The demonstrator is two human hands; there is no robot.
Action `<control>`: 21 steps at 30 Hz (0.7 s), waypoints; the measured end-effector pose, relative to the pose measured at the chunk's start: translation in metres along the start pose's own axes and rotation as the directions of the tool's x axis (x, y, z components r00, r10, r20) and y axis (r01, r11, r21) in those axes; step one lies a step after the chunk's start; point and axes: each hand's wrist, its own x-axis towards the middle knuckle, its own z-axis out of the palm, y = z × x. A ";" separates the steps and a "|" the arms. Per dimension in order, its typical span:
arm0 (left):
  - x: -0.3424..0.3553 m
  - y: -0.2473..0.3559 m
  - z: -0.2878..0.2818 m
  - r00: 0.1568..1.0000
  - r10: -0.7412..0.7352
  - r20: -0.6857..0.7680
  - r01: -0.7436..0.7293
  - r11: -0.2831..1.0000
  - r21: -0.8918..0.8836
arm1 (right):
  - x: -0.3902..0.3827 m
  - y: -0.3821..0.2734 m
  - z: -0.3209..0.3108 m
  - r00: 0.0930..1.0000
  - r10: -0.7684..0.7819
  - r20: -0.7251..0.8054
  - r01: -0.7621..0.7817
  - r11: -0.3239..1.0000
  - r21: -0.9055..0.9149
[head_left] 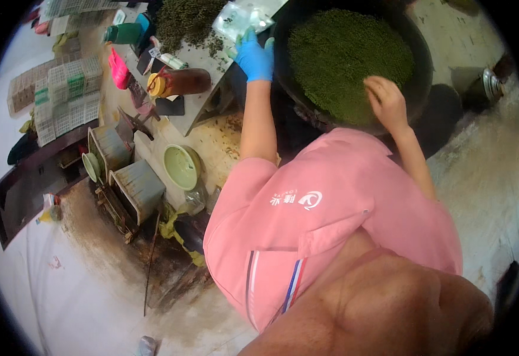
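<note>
My left hand point(253, 56), in a blue glove, reaches to the counter's edge with fingers spread, touching or just beside a clear plastic bag point(241, 18). A black round pan point(422, 71) holds a broad layer of small green leaves point(348, 53). Over the right part of the leaves is my bare right hand point(384, 98), fingers loosely bent and apart, nothing visible in them. A heap of dried darker leaves point(185, 24) lies on the counter point(206, 107), along with a brown bottle with a yellow lid point(185, 80) and a dark flat object point(170, 105).
At the left are stacked plastic crates point(72, 80), a pink bag point(118, 68), two grimy square bins point(137, 187) and a green basin point(181, 166). A metal container point(476, 83) stands right of the pan. A thin rod point(149, 267) lies toward the lower left.
</note>
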 end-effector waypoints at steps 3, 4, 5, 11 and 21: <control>-0.032 0.075 -0.040 0.944 0.314 -0.098 -0.328 0.890 -0.317 | 0.020 -0.008 -0.009 0.965 0.033 -0.258 -0.082 0.980 -0.181; -0.050 0.089 -0.045 0.929 0.367 -0.044 -0.353 0.843 -0.405 | 0.031 -0.013 -0.014 0.963 0.017 -0.269 -0.080 0.971 -0.226; -0.066 0.100 -0.044 0.901 0.434 -0.004 -0.381 0.787 -0.485 | 0.040 -0.016 -0.017 0.961 0.005 -0.276 -0.083 0.959 -0.271; -0.092 0.120 -0.051 0.899 0.350 0.262 -0.103 0.752 -0.651 | -0.004 0.030 0.001 0.856 0.349 0.381 -0.478 0.815 0.328; -0.103 0.101 -0.042 0.877 0.388 0.284 -0.144 0.775 -0.616 | -0.026 0.014 0.005 0.841 0.282 0.462 -0.356 0.931 0.078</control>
